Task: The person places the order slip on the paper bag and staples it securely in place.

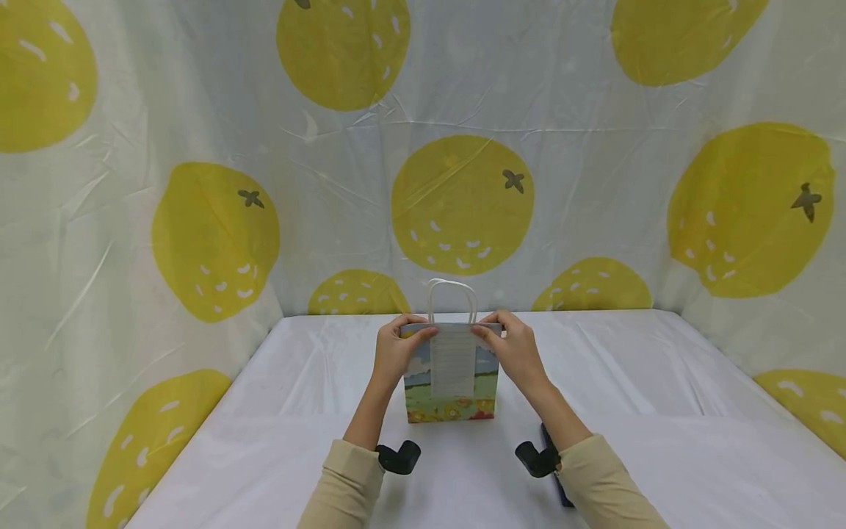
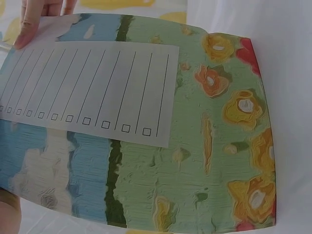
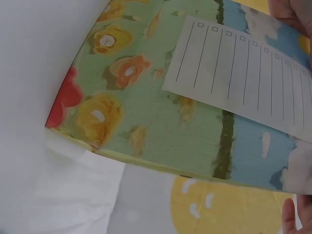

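Note:
A small paper gift bag [image 1: 418,400] printed with sky, meadow and flowers stands upright on the table. At its top left corner my left hand [image 1: 394,351] pinches the edge, thumb in front and fingers behind. The right hand [image 1: 518,351] does the same at the top right corner. Between the two thumbs a white lined checklist sheet [image 2: 92,90] with small boxes lies against the bag's front, its lower part hanging down. White cord handles [image 1: 452,282] rise in a loop above the rim. The bag's painted flowers [image 3: 100,117] show near its bottom in the right wrist view.
A white cloth covers the table [image 1: 291,455]. A dark flat object [image 1: 565,501] lies partly hidden beneath the right forearm. Black wrist cameras [image 1: 400,458] sit on both wrists. Behind and beside the table hangs a curtain [image 1: 344,191] with yellow fruit prints.

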`<state>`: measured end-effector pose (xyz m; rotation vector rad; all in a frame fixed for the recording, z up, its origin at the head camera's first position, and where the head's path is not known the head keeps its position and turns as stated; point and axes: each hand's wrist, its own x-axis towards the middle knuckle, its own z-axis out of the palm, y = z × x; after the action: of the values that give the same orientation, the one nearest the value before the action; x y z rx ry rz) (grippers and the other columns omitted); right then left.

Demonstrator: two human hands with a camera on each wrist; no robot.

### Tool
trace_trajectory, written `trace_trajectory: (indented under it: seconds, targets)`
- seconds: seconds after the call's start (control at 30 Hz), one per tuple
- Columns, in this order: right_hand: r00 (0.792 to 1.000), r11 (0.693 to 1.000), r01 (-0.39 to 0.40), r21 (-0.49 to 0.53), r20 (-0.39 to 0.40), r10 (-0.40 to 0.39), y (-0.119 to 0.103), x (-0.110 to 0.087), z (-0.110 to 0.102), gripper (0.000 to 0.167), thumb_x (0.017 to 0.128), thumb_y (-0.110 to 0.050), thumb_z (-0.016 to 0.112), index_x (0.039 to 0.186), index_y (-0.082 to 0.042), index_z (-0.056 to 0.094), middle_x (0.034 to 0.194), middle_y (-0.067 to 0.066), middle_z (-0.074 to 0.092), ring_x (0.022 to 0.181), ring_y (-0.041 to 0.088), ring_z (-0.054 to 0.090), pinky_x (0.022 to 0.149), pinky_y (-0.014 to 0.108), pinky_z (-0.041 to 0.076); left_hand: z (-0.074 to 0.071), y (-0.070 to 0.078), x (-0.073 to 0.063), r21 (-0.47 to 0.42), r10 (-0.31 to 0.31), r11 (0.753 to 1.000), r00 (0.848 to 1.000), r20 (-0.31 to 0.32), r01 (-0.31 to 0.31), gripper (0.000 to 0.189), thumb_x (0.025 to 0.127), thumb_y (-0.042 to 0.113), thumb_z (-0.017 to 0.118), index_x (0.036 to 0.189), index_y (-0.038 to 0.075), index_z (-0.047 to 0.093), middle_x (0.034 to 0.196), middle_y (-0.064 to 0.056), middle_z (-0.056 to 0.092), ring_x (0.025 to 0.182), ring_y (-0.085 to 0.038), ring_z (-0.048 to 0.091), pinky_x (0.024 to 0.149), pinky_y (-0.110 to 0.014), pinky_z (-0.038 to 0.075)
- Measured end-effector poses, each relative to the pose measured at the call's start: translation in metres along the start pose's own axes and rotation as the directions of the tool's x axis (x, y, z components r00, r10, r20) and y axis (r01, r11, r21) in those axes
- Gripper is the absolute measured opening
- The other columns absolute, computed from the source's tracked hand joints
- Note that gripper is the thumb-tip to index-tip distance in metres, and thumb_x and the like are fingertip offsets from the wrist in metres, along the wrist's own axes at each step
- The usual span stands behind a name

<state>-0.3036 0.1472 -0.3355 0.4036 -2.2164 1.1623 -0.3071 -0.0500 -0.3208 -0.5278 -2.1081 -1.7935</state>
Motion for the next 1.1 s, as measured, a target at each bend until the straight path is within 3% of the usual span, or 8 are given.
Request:
trace_trajectory:
  seconds: [0.27,0.3,0.43,0.5,0.57,0.63,0.8,1.1]
  targets:
    - [0.995,0.992,0.01,-0.122,0.097,0.002,-0.006,-0.001,-0.011,0.026,0.084,-0.027,0.063,0.103,-0.01,0.063,0.105,0.008,0.065,0.099,0.026,0.06,0.08,0.041,0.049,-0.001,0.003,-0.002,0.027,-0.01,1.0,1.0,-0.022,0.01,0.022,0.075,0.011,0.072,0.09,-0.004,0.067,0.111,-0.02,0.062,0.035,0.003,0.017,0.042,-0.017,0.024]
    - [0.995,0.991,0.012,-0.131,0.103,0.001,-0.007,-0.001,-0.013,0.027,0.084,-0.026,0.063,0.105,-0.01,0.063,0.107,0.009,0.065,0.102,0.027,0.059,0.082,0.043,0.049,0.0,0.004,-0.002,0.03,-0.007,1.0,1.0,-0.028,0.008,0.021,0.075,0.011,0.072,0.09,-0.004,0.067,0.11,-0.019,0.063,0.039,0.005,0.024,0.045,-0.015,0.027]
    - [0.994,0.988,0.003,-0.153,0.105,0.013,-0.009,-0.004,-0.018,0.028,0.086,-0.025,0.062,0.11,-0.009,0.061,0.11,0.011,0.063,0.105,0.028,0.057,0.083,0.045,0.047,0.0,0.005,-0.001,0.042,0.004,0.999,0.999,-0.048,-0.002,0.019,0.074,0.01,0.073,0.088,-0.003,0.068,0.106,-0.017,0.065,0.069,0.0,0.053,0.067,-0.02,0.043]
    - [0.995,0.987,-0.005,-0.161,0.1,0.021,-0.009,-0.006,-0.02,0.03,0.087,-0.026,0.061,0.113,-0.009,0.06,0.11,0.011,0.062,0.104,0.028,0.056,0.081,0.045,0.048,0.0,0.005,0.0,0.036,0.008,0.999,0.999,-0.052,-0.006,0.019,0.074,0.009,0.073,0.087,-0.003,0.068,0.104,-0.018,0.065,0.094,-0.012,0.059,0.084,-0.028,0.045]
    - [0.995,0.987,-0.021,-0.159,0.094,0.036,-0.008,-0.009,-0.021,0.033,0.088,-0.028,0.059,0.116,-0.01,0.057,0.112,0.011,0.061,0.103,0.027,0.055,0.08,0.046,0.047,0.0,0.004,-0.001,0.037,0.011,0.999,0.998,-0.056,-0.009,0.018,0.074,0.008,0.073,0.087,-0.003,0.068,0.103,-0.018,0.066,0.099,-0.021,0.059,0.086,-0.034,0.045]
    - [0.994,0.988,-0.041,-0.148,0.091,0.055,-0.008,-0.012,-0.023,0.038,0.089,-0.031,0.057,0.12,-0.009,0.054,0.115,0.011,0.059,0.105,0.027,0.055,0.083,0.047,0.047,0.001,-0.003,0.002,0.027,0.005,1.0,0.998,-0.056,-0.004,0.018,0.073,0.009,0.073,0.086,-0.002,0.068,0.103,-0.017,0.066,0.1,-0.024,0.058,0.085,-0.034,0.045]
    - [0.99,0.985,-0.11,-0.131,0.075,0.12,-0.007,-0.021,-0.027,0.048,0.091,-0.04,0.052,0.128,-0.011,0.047,0.124,0.009,0.055,0.113,0.026,0.051,0.089,0.05,0.043,0.002,-0.025,0.009,0.024,0.0,1.0,0.998,-0.059,0.002,0.019,0.071,0.014,0.075,0.086,0.003,0.07,0.103,-0.013,0.067,0.086,-0.011,0.054,0.074,-0.022,0.04]
    - [0.971,0.957,-0.228,-0.177,0.037,0.238,-0.01,-0.035,-0.038,0.054,0.092,-0.045,0.047,0.134,-0.012,0.041,0.128,0.01,0.053,0.117,0.029,0.049,0.086,0.052,0.045,0.003,-0.029,0.011,0.047,0.043,0.998,0.997,-0.069,-0.04,0.021,0.071,0.02,0.076,0.085,0.006,0.07,0.099,-0.01,0.068,0.076,-0.004,0.049,0.067,-0.02,0.038]
